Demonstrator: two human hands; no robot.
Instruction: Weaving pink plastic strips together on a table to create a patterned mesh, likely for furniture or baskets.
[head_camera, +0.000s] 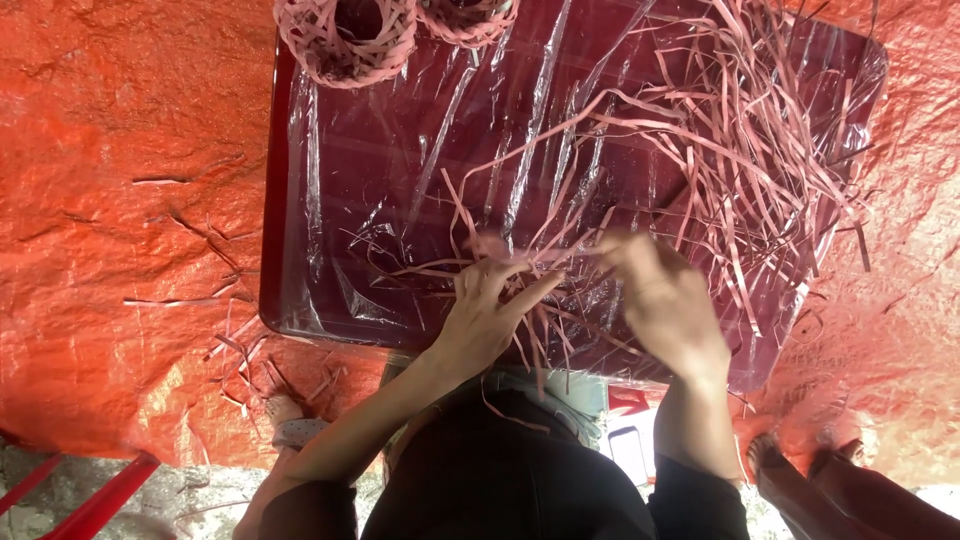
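Both hands are down among the pink strips (540, 270) at the near edge of the table (400, 170). The left hand (485, 305) has its fingers pinched narrow on a few strands, which cross right under its fingertips. The right hand (665, 300) is blurred; I cannot tell whether its fingers are closed or spread, though strips run beneath them. Judging by the crossed strands, the weave here looks barely begun. Two finished woven rings (345, 40) sit well beyond the fingers at the far edge. A big loose heap of strips (770, 150) lies beyond the right fingers, tangled, and the crinkled plastic sheet (360, 230) under everything could snag strands.
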